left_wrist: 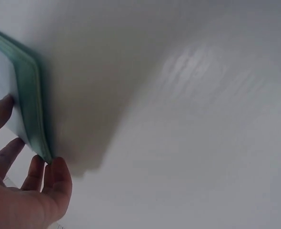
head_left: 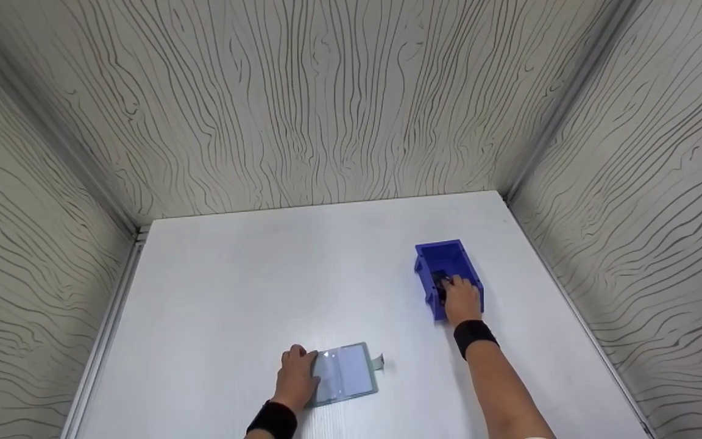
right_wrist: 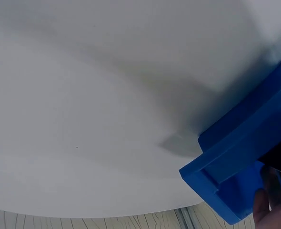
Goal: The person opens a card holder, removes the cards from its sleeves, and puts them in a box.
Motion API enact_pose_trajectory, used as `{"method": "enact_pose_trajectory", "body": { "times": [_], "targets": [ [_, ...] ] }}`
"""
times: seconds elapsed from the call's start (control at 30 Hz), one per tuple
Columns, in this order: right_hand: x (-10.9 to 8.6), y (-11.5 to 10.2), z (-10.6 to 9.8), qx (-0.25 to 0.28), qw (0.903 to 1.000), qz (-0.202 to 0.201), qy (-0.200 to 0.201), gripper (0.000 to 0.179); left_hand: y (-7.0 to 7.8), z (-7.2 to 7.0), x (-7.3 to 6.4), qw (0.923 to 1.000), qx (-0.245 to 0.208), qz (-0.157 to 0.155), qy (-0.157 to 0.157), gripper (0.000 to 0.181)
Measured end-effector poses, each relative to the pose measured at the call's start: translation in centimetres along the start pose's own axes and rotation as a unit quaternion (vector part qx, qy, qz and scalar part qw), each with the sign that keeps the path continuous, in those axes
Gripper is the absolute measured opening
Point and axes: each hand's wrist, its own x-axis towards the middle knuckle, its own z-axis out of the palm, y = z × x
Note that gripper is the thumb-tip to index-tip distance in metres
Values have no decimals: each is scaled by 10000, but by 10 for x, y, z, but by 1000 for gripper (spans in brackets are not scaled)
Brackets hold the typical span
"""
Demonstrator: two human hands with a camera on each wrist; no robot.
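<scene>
A small card holder with a pale green cover and clear sleeves (head_left: 356, 369) lies spread open on the white table, its strap with a snap (head_left: 378, 362) sticking out to the right. My left hand (head_left: 296, 377) grips its left edge; in the left wrist view the thumb is over the sleeve and fingertips are at the green cover's edge (left_wrist: 31, 90). Farther right, my right hand (head_left: 464, 299) reaches into a blue plastic bin (head_left: 446, 251), its fingers curled at a black item (right_wrist: 279, 155). The hand and the bin wall hide much of that item.
The white table (head_left: 235, 292) meets wood-patterned panels (head_left: 326, 110) at the back and both sides. Metal rails (head_left: 98, 341) run along its side edges. The bin's raised walls surround the right fingers.
</scene>
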Motion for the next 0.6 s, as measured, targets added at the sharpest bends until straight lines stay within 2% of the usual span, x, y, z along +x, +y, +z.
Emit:
{"method": "enact_pose_trajectory", "body": {
  "times": [0.1, 0.23, 0.47, 0.6],
  "targets": [
    [3, 1, 1, 13, 9998, 76, -164, 32, -2, 1, 0, 9999, -12, 100, 6, 48],
    [3, 3, -1, -68, 9998, 37, -190, 31, -4, 1, 0, 9998, -96, 177, -18, 48],
    [2, 1, 1, -251, 9994, 6, -252, 28, -5, 3, 0, 9996, -230, 101, -147, 48],
    [5, -1, 0, -266, 9993, 28, -271, 25, -6, 1, 3, 9995, -266, 134, -106, 48]
  ]
}}
